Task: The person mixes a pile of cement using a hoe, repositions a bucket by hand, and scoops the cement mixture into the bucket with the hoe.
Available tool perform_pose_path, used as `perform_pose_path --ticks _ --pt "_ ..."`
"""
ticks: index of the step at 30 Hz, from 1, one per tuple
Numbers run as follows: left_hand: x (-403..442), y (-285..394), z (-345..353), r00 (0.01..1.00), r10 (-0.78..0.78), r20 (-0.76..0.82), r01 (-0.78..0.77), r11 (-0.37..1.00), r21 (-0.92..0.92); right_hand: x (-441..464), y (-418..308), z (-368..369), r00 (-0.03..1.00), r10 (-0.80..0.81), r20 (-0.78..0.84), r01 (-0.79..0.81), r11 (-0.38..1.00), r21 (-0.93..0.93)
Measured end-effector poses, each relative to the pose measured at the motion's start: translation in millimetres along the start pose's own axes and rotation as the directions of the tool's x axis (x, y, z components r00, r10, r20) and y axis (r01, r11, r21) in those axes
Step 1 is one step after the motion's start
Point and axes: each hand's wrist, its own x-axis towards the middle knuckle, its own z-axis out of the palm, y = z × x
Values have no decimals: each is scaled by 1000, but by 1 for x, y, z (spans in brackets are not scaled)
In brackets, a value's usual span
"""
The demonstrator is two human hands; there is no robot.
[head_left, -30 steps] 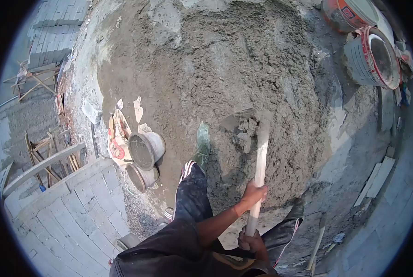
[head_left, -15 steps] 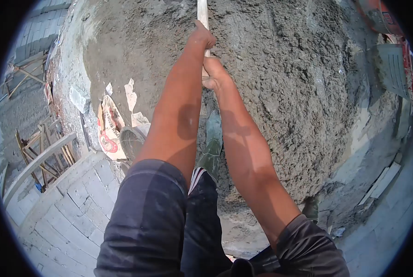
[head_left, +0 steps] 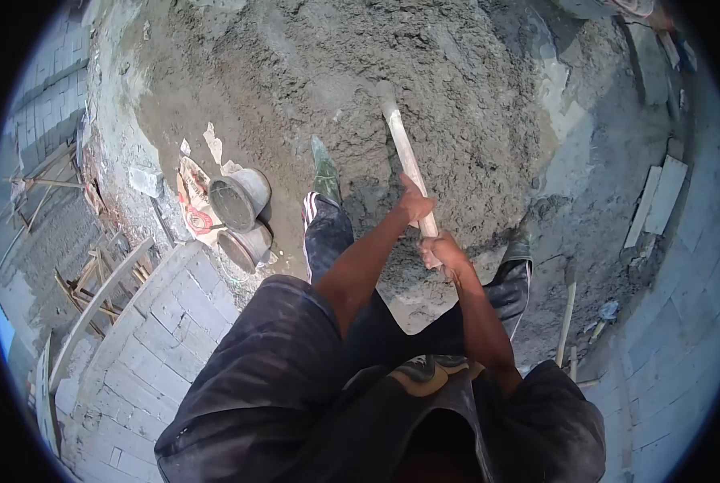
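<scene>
Both my hands are closed round the pale wooden handle of a hoe. My left hand grips it farther up, while my right hand holds it near the end closest to my body. The handle slants up and slightly left to a mortar-coated tip; the blade is hidden from view. Wet grey mortar spreads in a wide, lumpy bed under and beyond the hoe. My green boots, the left boot and the right boot, stand in or at the edge of it.
Two mortar-smeared buckets lie beside a torn cement bag on the left. Behind them a low block wall curves past timber pieces. Boards and a stick lie on the right.
My hands and the hoe handle have come back toward my body and slightly right. My view has shifted, so both buckets and my right boot show more fully.
</scene>
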Motion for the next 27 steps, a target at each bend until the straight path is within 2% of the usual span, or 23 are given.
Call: perform_pose_path --ticks 2,3,4,5,7,8,10,11,13,15,16,17,18,19,20,21,22,23,24,25,27 --pt "-69 36 29 980 -193 55 200 964 -178 -62 52 -40 1000 8 -5 -8 999 -51" --pt "-82 34 49 980 -186 66 194 967 -166 -100 74 -49 996 -84 -18 82 993 -80" --pt "-88 26 70 960 -197 201 276 793 -544 -143 82 -43 995 -27 -95 17 995 -102" --pt "-94 24 84 936 -150 319 352 470 -809 -172 106 -49 997 10 -75 -16 997 -75" --pt "-129 28 104 924 -19 381 360 377 -854 -234 139 -49 995 2 -100 -6 999 -42" --pt "-160 30 119 907 -72 415 411 364 -836 -246 200 -68 986 -130 -105 116 984 -136" --pt "-194 37 135 894 -163 418 446 412 -794 -231 231 -80 957 -276 -88 250 940 -231" --pt "-202 49 127 903 -185 388 429 453 -781 -218 207 -79 967 -246 -67 234 961 -147" --pt "-176 65 103 960 -136 243 276 583 -764 -194 144 -55 980 -196 -28 197 980 40" --pt "-111 93 45 993 -54 102 113 652 -749 -180 107 -32 995 -93 40 81 970 229" --pt "-69 118 2 998 55 -9 -44 694 -719 -124 72 -29 977 -176 117 137 949 285" --pt "-19 143 -35 973 134 -187 -223 749 -624 -58 30 -26 918 -351 186 287 910 301" --pt "31 172 -74 906 223 -360 -388 779 -493 -6 -35 -9 896 -404 186 338 890 306" --pt "89 191 -113 742 363 -563 -545 816 -194 47 -98 6 836 -506 211 442 850 286" --pt "135 208 -140 556 490 -672 -579 808 110 89 -163 23 822 -519 232 438 838 325" --pt "133 239 -180 657 490 -573 -528 841 113 133 -218 38 788 -565 243 472 809 352" --pt "156 255 -204 721 471 -508 -415 881 227 181 -269 51 725 -626 287 520 771 368" --pt "168 267 -218 722 488 -490 -345 868 356 207 -314 70 690 -678 255 526 711 466" --pt "179 271 -229 733 494 -467 -260 838 479 216 -345 88 693 -701 168 575 678 458" --pt "200 271 -243 760 484 -434 -219 819 531 215 -358 104 737 -664 124 572 712 407" --pt "225 262 -225 828 446 -340 -208 807 553 232 -338 81 812 -584 12 546 766 338"
